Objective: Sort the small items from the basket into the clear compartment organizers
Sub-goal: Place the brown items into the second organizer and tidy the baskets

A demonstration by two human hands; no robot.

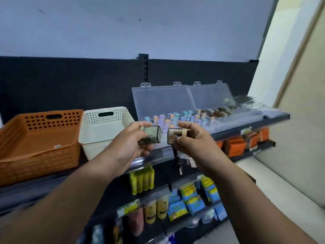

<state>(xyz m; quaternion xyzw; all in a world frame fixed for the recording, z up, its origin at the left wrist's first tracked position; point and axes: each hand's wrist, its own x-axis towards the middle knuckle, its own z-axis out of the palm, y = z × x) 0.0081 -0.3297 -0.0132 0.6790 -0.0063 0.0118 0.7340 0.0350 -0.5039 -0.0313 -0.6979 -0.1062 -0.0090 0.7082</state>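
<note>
Two smoky translucent cases (151, 136) (rounded corners)

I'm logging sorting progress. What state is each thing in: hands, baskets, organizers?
Left hand: grips a dark translucent case.
Right hand: grips a second small case.
Orange basket: upright, nearly empty.
Cream basket: upright, nothing visible inside.
Pastel-item organizer: lid open, partly filled.
Brown-item organizer: lid open, partly filled.

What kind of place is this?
Probably a small retail shop: dark tiered metal shelving, rows of packaged stock below such as yellow tubes and blue-and-yellow packets, and open clear plastic compartment organizers filled with small coloured items on top.
</note>
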